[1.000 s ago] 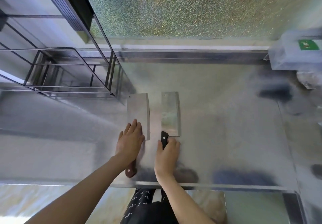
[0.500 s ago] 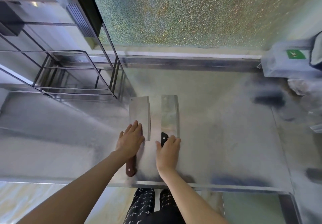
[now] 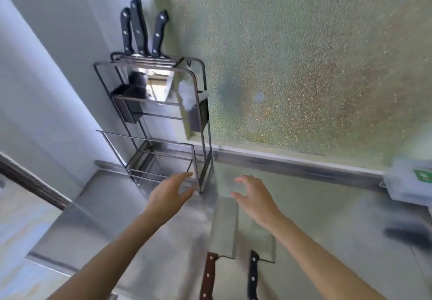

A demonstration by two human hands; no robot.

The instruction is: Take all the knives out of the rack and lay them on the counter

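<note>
A dark wire rack (image 3: 201, 122) stands at the back left of the steel counter (image 3: 327, 225). Three black-handled knives (image 3: 140, 28) stick up from its top slots. Two cleavers lie flat on the counter near me: one with a brown handle (image 3: 223, 232) and one with a black handle (image 3: 263, 241), partly under my right forearm. My left hand (image 3: 168, 193) is raised in front of the rack's base, fingers spread, holding nothing. My right hand (image 3: 251, 197) hovers above the cleavers, also open and holding nothing.
The rack carries two black holders, one with white material (image 3: 188, 94) in it. A frosted green window (image 3: 304, 66) fills the wall behind. A translucent box with a green label (image 3: 411, 183) sits at the right. The counter's front edge runs along the lower left.
Both hands have let go of the cleavers' handles and lifted up toward the rack. The view has tilted upward, showing the rack's top with three knives.
</note>
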